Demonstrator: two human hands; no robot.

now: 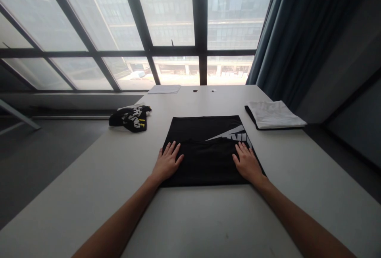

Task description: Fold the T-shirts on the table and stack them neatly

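A black garment (208,162), probably a T-shirt, lies folded flat in front of me, its near part doubled over toward the window. Part of a grey-white print shows on its far right side. My left hand (168,163) rests flat on the left edge of the fold, fingers spread. On the right edge, beside the print, my right hand (246,162) lies palm down with its fingers spread too. Neither hand grips the cloth.
The garment lies on a white table (196,214). A crumpled black-and-white garment (131,119) sits at the left edge. Folded white cloth (275,114) over black cloth lies at the right. White sheets (164,89) lie at the far end, before the windows.
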